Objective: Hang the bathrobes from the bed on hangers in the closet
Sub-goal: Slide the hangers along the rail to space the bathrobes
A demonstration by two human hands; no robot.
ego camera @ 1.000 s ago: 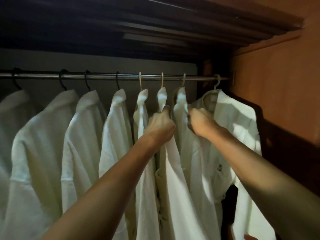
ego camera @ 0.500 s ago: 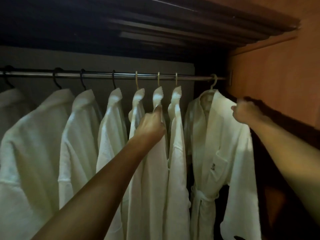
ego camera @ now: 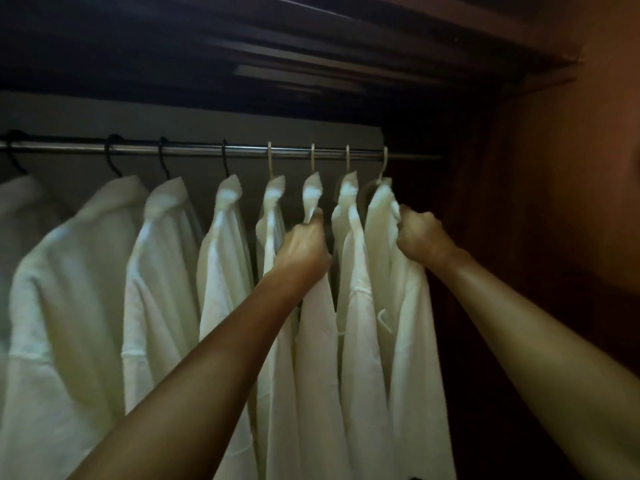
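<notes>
Hanging along the closet rail: eight white bathrobes, packed tight at the right; left hand curls round sixth bathrobe at the shoulder, forearm partly hiding the fifth; right hand grips end bathrobe near the collar, close to wooden side wall.

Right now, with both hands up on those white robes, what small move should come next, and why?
Probably slide the rightmost bathrobe a little rightward along the rail. The right grip holds its shoulder, it hangs crowded against its neighbour, and bare rail shows beyond its hook. The left grip holds the third robe from the right.
</notes>
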